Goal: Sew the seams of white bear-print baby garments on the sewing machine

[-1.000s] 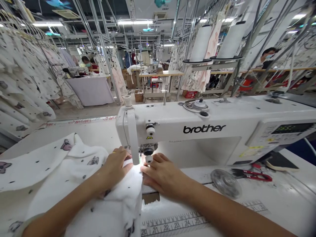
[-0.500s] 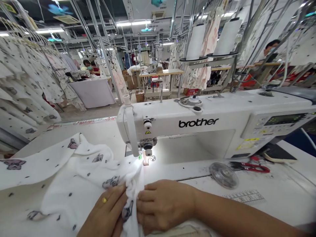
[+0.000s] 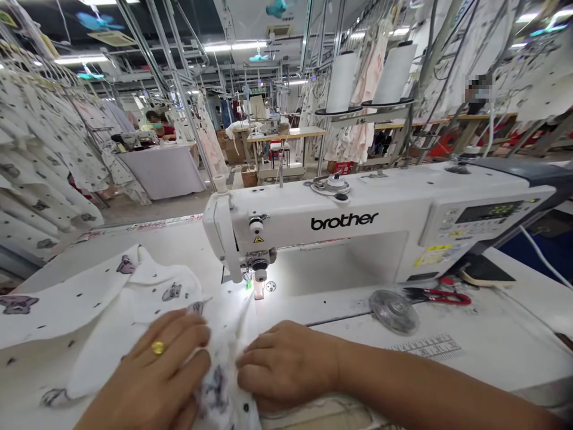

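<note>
White fabric (image 3: 101, 334) printed with grey-pink animal figures and small dark spots lies left of the sewing machine (image 3: 286, 209). One edge runs up to the lit needle and presser foot (image 3: 249, 278). My left hand (image 3: 163, 364), with a yellow ring, rests over the fabric with bent, slightly parted fingers; its thumb is hidden. At the fabric's right edge my right hand (image 3: 286, 364) has its fingers curled closed on the cloth. Between the hands the cloth is gathered and blurred.
Right of the needle lie a clear round disc (image 3: 394, 312) and red-handled thread snips (image 3: 447, 297). A printed ruler scale (image 3: 430, 347) marks the table. Thread cones (image 3: 341, 82) stand behind the machine. Hanging garments (image 3: 49, 149) line the left, and a co-worker (image 3: 156, 125) sits farther back.
My left hand has moved left, away from the gathered edge, and its fingers have loosened. My right hand stays at the edge. The whole view has shifted slightly.
</note>
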{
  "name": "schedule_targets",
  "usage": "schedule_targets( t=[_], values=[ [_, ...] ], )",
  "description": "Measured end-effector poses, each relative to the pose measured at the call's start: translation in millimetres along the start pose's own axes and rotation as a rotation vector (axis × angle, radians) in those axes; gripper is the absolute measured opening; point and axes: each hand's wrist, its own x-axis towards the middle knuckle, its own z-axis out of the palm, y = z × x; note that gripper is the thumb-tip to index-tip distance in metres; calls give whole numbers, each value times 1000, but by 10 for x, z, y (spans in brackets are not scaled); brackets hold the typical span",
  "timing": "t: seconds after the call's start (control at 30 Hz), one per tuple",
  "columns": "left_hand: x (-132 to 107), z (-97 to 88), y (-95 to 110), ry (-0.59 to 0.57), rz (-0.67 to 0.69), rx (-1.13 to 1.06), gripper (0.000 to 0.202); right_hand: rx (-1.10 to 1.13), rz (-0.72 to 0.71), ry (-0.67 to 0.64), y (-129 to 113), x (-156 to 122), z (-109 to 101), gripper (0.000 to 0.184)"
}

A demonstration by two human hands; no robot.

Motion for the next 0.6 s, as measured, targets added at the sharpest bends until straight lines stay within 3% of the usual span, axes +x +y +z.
schedule_targets(
  t=[0.13, 0.4, 0.6],
  values=[
    [57, 170, 89, -49, 81, -114, 38, 47, -92, 33, 18, -4, 12, 14],
    [-128, 440, 136, -90, -257, -204, 42, -50, -82, 91, -7, 10, 7, 22],
    [-68, 529, 111, -78, -212, -180, 34, 19, -24, 63, -62, -13, 83, 22]
  ],
)
